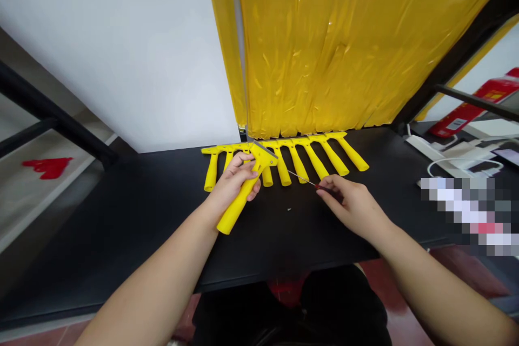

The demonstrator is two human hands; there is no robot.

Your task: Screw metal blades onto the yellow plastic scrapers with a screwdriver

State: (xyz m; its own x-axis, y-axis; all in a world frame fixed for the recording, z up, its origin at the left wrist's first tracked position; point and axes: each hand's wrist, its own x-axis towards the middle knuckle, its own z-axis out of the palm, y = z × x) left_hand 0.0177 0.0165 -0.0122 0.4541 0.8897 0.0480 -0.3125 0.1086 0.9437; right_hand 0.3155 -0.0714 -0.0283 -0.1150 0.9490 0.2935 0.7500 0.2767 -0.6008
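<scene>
A yellow scraper (239, 203) with a thick handle and a wide metal-edged head is gripped in my left hand (237, 175), its handle end tilted down toward me. My right hand (344, 203) pinches the dark red handle of a thin screwdriver (302, 177). The metal shaft points left toward the scraper's head, and its tip is apart from it. Behind my hands, several matching yellow scrapers (298, 162) lie side by side in a row, handles toward me. A tiny light-coloured piece (289, 209), too small to name, rests on the black table (162, 216).
Yellow plastic sheeting (324, 54) and a white panel (133, 54) rise behind the scrapers. On the right are a red bottle-like package (474, 102), a white cable (454, 161) and a blurred-out patch. A black metal frame bar (73, 132) stands left, near a red object (51, 167).
</scene>
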